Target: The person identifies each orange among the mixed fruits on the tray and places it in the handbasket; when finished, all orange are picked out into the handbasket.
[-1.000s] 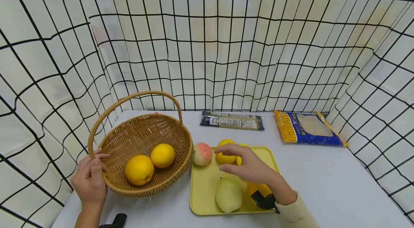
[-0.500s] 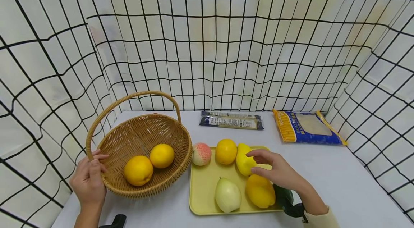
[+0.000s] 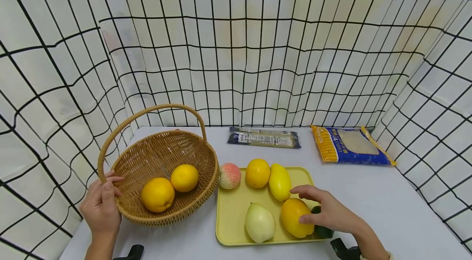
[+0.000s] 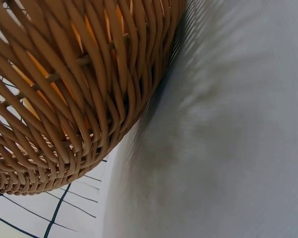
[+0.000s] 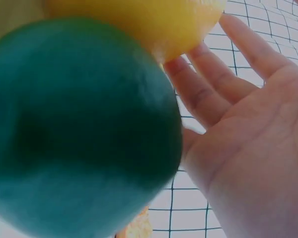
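Observation:
My left hand (image 3: 101, 206) grips the rim of the wicker basket (image 3: 167, 220) near the handle's foot. The basket leans, its mouth facing me, with two orange-yellow round fruits (image 3: 157, 195) inside. My right hand (image 3: 333, 213) is over the right end of the yellow tray (image 3: 230, 233), thumb and fingers spread about a large orange-yellow fruit (image 3: 293, 217). In the right wrist view the fingertips meet that fruit's edge; a firm hold cannot be made out. A dark green rounded fruit (image 5: 79, 124) sits beside it, partly hidden by the hand in the head view.
Also on the tray are a pale green pear (image 3: 259, 222), an orange (image 3: 257, 173) and a yellow mango-shaped fruit (image 3: 280, 182). A peach (image 3: 230, 176) sits at its left corner. Behind lie dark packets (image 3: 264, 137) and a blue-and-yellow bag (image 3: 352, 146). Black mesh surrounds the table.
My right hand has moved right and down, from above the orange at the back of the tray to the large orange-yellow fruit. The left hand and basket stay in place.

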The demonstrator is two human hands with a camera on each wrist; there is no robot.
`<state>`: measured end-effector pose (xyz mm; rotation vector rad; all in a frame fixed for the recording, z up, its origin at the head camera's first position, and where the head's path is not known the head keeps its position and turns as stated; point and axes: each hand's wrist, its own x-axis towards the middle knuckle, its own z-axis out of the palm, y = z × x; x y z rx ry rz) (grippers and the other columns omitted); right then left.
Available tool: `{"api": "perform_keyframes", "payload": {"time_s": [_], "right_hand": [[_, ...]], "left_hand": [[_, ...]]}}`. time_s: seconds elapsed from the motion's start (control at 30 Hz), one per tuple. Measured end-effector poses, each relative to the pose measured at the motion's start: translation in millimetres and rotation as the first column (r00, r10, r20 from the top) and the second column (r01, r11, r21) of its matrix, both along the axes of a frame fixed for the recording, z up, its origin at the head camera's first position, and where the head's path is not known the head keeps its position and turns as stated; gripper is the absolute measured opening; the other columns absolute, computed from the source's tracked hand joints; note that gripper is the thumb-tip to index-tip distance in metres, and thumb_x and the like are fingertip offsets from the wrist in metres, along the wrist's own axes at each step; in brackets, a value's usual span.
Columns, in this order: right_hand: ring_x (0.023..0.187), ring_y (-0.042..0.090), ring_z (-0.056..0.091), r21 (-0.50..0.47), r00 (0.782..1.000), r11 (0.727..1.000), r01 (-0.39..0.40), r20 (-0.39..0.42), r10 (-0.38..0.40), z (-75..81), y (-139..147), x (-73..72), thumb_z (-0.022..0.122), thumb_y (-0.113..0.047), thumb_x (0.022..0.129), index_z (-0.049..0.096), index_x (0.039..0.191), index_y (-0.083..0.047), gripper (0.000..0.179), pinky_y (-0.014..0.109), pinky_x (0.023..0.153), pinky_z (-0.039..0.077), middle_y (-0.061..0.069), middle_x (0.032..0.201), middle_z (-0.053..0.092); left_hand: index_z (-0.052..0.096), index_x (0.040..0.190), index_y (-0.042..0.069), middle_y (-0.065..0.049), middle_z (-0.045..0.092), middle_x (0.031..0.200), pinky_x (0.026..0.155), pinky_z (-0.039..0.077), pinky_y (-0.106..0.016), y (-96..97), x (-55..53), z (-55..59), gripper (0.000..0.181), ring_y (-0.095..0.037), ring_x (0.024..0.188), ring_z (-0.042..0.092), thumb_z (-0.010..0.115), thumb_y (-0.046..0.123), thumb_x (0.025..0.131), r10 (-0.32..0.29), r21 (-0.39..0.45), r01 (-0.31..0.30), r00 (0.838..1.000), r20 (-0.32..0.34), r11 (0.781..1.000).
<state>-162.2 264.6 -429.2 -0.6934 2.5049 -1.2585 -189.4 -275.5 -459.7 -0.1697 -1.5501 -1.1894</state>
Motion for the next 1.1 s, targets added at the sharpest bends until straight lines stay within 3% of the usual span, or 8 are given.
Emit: {"api": "perform_keyframes", "payload": {"time_s": [0.13, 0.3, 0.5, 0.77, 1.1], "right_hand": [[0.125, 0.029, 0.049, 0.051, 1.0, 0.998, -0.025, -0.003, 0.026, -4.1, 4.2, 3.1, 0.076, -0.034, 0.083, 0.048, 0.14, -0.022, 0.065, 0.062, 0.103, 0.038, -0.001, 0.139, 0.053], [0.126, 0.014, 0.048, 0.125, 0.998, 0.991, -0.042, -0.04, 0.048, -10.7, 5.1, 5.8, 0.078, -0.042, 0.079, 0.042, 0.145, -0.023, 0.077, 0.044, 0.107, 0.042, -0.006, 0.142, 0.05], [0.131, 0.013, 0.044, 0.186, 0.999, 0.982, -0.032, -0.031, 0.038, -13.1, 2.1, 7.3, 0.08, -0.048, 0.074, 0.038, 0.147, -0.027, 0.088, 0.032, 0.11, 0.038, -0.011, 0.144, 0.046], [0.129, 0.012, 0.046, 0.187, 0.999, 0.982, -0.037, -0.003, 0.038, -11.2, -0.8, 5.7, 0.081, -0.046, 0.074, 0.037, 0.149, -0.023, 0.09, 0.031, 0.109, 0.038, -0.01, 0.145, 0.046], [0.122, 0.013, 0.05, 0.138, 0.999, 0.99, 0.006, 0.036, -0.011, -7.4, -2.2, 0.5, 0.083, -0.042, 0.073, 0.038, 0.147, -0.024, 0.088, 0.045, 0.106, 0.041, -0.011, 0.137, 0.051]], "left_hand": [[0.05, 0.049, 0.002, 0.01, 0.07, 0.084, 0.099, 0.046, -0.024, 0.2, 0.2, -0.1, 0.044, -0.012, 0.102, 0.065, 0.05, 0.003, 0.093, 0.002, 0.0, -0.002, 1.0, 0.006, 1.0], [0.05, 0.05, 0.002, 0.01, 0.07, 0.085, 0.1, 0.045, -0.024, -0.7, 0.0, -0.7, 0.043, -0.012, 0.102, 0.065, 0.05, 0.002, 0.093, 0.003, 0.0, -0.003, 1.0, 0.006, 1.0], [0.05, 0.049, 0.002, 0.01, 0.07, 0.085, 0.099, 0.046, -0.024, -1.7, -0.7, -1.4, 0.043, -0.012, 0.102, 0.065, 0.05, 0.002, 0.092, 0.004, 0.001, -0.004, 1.0, -0.004, 1.0], [0.05, 0.05, 0.002, 0.011, 0.07, 0.085, 0.099, 0.046, -0.024, -1.0, -0.4, -0.2, 0.042, -0.011, 0.101, 0.065, 0.049, 0.002, 0.092, 0.008, -0.006, -0.008, 1.0, -0.001, 1.0], [0.05, 0.05, 0.003, 0.012, 0.07, 0.085, 0.099, 0.045, -0.023, -0.3, 0.3, -0.2, 0.042, -0.011, 0.102, 0.065, 0.049, 0.002, 0.092, 0.009, -0.011, -0.009, 1.0, 0.01, 1.0]]}}
